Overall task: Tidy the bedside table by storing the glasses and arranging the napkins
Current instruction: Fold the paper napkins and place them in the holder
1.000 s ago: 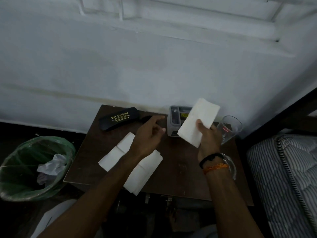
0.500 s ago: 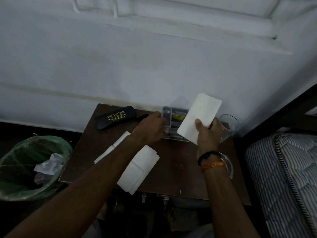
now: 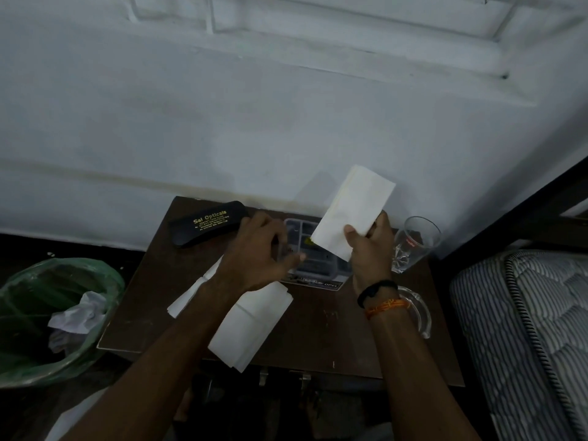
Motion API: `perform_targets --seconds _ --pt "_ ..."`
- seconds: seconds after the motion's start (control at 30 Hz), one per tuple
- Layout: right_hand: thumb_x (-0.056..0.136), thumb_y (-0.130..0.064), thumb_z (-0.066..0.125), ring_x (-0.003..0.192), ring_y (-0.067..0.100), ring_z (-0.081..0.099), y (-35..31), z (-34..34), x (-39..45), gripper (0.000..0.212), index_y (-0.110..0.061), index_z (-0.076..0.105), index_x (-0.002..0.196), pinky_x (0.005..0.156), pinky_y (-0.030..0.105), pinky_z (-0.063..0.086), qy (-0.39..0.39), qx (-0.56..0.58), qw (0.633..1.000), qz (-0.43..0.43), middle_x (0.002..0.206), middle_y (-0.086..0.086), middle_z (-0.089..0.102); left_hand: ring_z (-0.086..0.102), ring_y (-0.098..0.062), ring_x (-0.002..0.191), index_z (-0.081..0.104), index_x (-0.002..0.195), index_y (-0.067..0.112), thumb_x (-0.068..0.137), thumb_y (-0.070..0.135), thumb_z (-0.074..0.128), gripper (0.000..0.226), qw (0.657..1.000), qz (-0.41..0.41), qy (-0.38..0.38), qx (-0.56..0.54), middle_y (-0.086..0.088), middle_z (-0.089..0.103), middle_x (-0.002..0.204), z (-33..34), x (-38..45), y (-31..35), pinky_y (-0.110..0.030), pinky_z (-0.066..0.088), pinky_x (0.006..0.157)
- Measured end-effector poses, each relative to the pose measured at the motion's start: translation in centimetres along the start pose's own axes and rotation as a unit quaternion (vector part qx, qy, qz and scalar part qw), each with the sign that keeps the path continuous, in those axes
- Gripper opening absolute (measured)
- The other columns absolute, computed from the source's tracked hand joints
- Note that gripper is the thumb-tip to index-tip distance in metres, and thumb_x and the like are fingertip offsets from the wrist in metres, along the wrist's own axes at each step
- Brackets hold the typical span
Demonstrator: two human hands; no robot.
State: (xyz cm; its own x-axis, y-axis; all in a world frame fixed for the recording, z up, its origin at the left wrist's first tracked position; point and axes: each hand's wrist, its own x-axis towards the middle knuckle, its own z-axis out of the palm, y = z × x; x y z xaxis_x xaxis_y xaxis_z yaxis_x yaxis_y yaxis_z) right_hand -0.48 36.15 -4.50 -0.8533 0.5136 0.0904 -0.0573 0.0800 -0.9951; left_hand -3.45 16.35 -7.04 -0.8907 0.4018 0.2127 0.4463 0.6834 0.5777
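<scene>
**Right hand held a folded napkin over the clear box**

Right hand [image 3: 370, 249] pinched a folded napkin [image 3: 353, 211] between thumb and fingers, raised above the clear plastic box [image 3: 318, 265] at the back of the counter [image 3: 318, 329]. The left hand [image 3: 254, 256] hovered at the box's near-left side with fingers loosely spread; whether it touched the box could not be told, and it gripped nothing visible. More napkins [image 3: 248, 326] lay flat on the counter under the left forearm, some jutting past the front edge. The black glasses case [image 3: 206, 227] sat closed at the back left, beside the wall; whether the glasses were inside could not be seen.

The likeliest trouble, by my judgement, was on the right: a drinking glass [image 3: 413, 243] stood just beside the right hand, and a glass dish [image 3: 416, 310] sat near the wrist, so a careless sweep could knock either off. The overhanging napkins could also be dragged off by the left forearm, toward the floor or the green-lined bin [image 3: 38, 313].
</scene>
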Motion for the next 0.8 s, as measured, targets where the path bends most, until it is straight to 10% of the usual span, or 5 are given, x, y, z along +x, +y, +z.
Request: perform_targets --seconds 0.27,0.53,0.8 --pt "0.085 0.009 0.062 0.107 0.02 0.065 -0.8 1.4 -0.5 0.041 -0.024 0.055 0.109 0.087 0.039 0.057 -0.106 0.045 0.993 -0.035 0.111 0.001 0.068 0.068 -0.009 0.092 0.068 0.116 0.016 0.088 0.033 0.069 0.033 0.981 -0.01 0.023 -0.193 0.002 0.073 0.107 -0.4 2.7 3.0 -0.033 0.059 0.08" --pt "0.083 -0.018 0.075 0.087 0.005 0.067 0.3 -0.8 1.0 0.029 -0.015 0.066 0.11 0.072 0.017 0.054 -0.105 -0.208 0.967 -0.1 0.099 -0.003 0.072 0.07 -0.002 0.082 0.076 0.097 0.012 0.085 0.023 0.074 0.016 0.965 -0.019 0.112 -0.236 0.003 0.076 0.091 0.4 3.2 2.9 -0.014 0.054 0.071" --pt "0.082 -0.026 0.075 0.08 0.005 0.068 1.2 -0.4 1.6 0.021 -0.014 0.073 0.099 0.07 0.018 0.055 -0.046 -0.244 0.962 -0.118 0.093 0.001 0.076 0.072 -0.008 0.088 0.076 0.104 0.011 0.084 0.015 0.074 0.02 0.961 -0.02 0.123 -0.248 0.0 0.077 0.096 0.8 3.9 2.4 -0.031 0.06 0.081"
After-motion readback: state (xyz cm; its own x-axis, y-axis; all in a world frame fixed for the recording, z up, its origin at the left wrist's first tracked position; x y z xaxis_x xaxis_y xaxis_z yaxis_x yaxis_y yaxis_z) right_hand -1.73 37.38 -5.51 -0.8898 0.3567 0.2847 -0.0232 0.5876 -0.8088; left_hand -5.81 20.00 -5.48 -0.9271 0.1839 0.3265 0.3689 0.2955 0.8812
